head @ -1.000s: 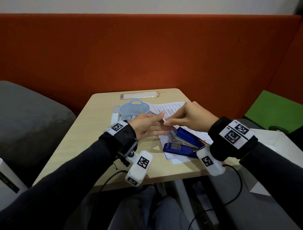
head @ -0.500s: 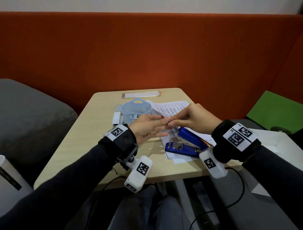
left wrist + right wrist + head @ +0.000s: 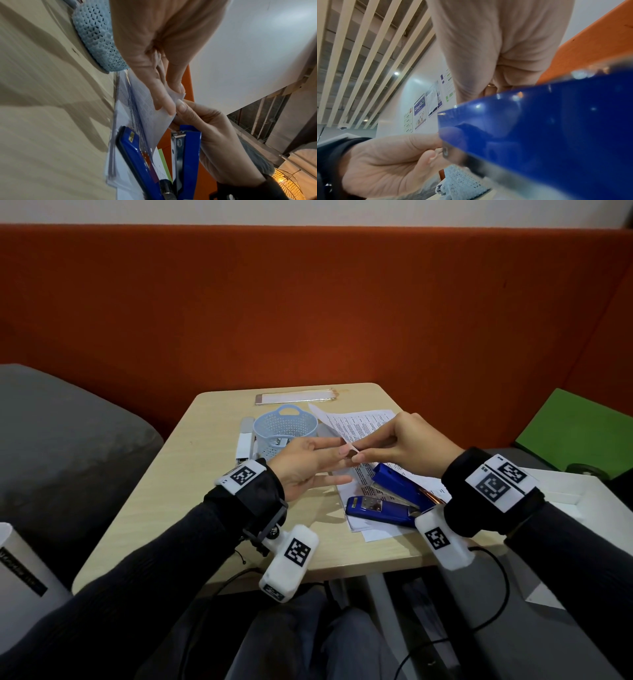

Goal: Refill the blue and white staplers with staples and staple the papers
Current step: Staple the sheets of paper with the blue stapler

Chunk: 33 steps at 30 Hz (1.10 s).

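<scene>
A printed paper sheet rises off the stack by one corner. My left hand pinches that corner between thumb and forefinger, its other fingers held straight. My right hand pinches the same corner from the other side. In the left wrist view the paper bends up between both hands. The blue stapler lies swung open on the papers, just below my right hand. It also fills the right wrist view. The white stapler lies left of the basket.
A pale blue perforated basket stands behind my left hand. A phone lies at the table's far edge. An orange sofa back sits behind the table, a grey cushion on the left and a white tray on the right.
Both hands have stayed together at the paper corner and shifted slightly up and away. The sheet's corner now stands higher off the stack. The staplers have not moved.
</scene>
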{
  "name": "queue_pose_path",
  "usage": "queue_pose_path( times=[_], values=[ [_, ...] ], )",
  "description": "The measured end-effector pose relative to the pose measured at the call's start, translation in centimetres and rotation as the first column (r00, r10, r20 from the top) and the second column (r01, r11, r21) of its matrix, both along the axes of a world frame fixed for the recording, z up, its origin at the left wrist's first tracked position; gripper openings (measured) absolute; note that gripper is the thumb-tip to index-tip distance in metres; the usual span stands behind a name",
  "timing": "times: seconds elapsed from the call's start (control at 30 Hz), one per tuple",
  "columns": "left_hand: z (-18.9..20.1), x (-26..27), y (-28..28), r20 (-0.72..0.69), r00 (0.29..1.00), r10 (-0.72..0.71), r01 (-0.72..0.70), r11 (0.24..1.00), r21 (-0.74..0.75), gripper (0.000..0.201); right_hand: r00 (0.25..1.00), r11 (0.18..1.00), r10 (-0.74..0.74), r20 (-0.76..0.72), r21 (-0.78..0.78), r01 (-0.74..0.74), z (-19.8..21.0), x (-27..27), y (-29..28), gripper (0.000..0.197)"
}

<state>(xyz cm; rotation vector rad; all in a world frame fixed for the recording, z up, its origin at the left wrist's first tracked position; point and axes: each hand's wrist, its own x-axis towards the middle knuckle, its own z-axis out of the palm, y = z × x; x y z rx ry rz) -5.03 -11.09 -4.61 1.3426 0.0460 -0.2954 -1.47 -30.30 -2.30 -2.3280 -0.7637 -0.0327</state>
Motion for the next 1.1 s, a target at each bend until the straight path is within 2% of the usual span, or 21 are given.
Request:
queue_pose_path(
  times=[0.4,0.67,0.73,0.87,0.97,1.0,1.1],
  values=[
    [-0.1,-0.1,-0.1,-0.002,1.000,0.004,-0.004,1.000,0.009,0.041,1.000,1.000,-0.006,0.008,-0.029,0.007,-0.1,0.1,0.1,0.031],
    [-0.1,-0.3,0.0,0.007,1.000,-0.025,0.025,0.999,0.023,0.025,0.999,0.998,-0.001,0.038,-0.062,0.003,0.2,-0.3,0.5,0.020],
    [-0.1,-0.2,0.1,0.007,1.000,-0.022,0.022,0.999,0.029,0.028,0.999,0.997,-0.007,0.045,-0.073,0.011,0.3,-0.4,0.6,0.023],
    [0.0,-0.2,0.0,0.006,1.000,-0.024,0.024,0.998,0.064,0.024,0.997,0.993,-0.053,0.060,-0.105,0.059,0.2,-0.4,0.7,0.042],
    [0.1,-0.2,-0.3,-0.008,0.998,0.064,-0.063,0.994,0.092,0.014,0.993,0.985,-0.083,0.085,-0.147,0.095,0.3,-0.6,1.0,0.042],
    [0.2,-0.2,-0.4,-0.014,0.995,0.094,-0.093,0.991,0.092,0.016,0.990,0.982,-0.094,0.101,-0.152,0.108,0.4,-0.6,1.0,0.041],
    [0.6,-0.2,-0.2,-0.044,0.991,0.124,-0.118,0.986,0.119,0.040,0.973,0.978,-0.156,0.167,-0.110,0.176,0.5,-0.2,0.8,0.036]
  ],
)
